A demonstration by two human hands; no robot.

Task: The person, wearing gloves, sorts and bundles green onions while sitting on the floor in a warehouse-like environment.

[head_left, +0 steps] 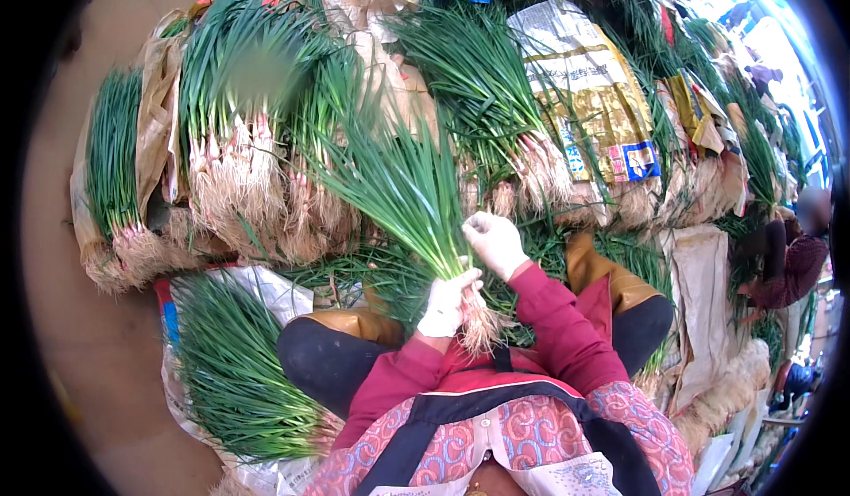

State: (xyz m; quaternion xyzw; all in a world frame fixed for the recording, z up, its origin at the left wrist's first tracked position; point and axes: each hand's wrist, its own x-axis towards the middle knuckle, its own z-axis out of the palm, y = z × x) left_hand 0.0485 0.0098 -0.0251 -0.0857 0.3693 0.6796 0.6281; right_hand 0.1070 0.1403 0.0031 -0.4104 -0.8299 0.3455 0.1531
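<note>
The left hand (450,303) wraps firmly round the leafy bunch (412,197) just above its roots (482,326), between the knees (323,354) — presumably keeping stalks together. The right hand (496,244) curls beside the leaves — whether it pinches any, I cannot tell.

Bright, diffuse light; white glare washes out two o'clock; hazy blur smudges green leaves (258,73) between ten and eleven o'clock; fisheye distortion bends outlines toward black corners.

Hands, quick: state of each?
Left hand: closed, holding a scallion-like bunch above its roots.
Right hand: partly curled; cannot tell whether it holds anything.
</note>
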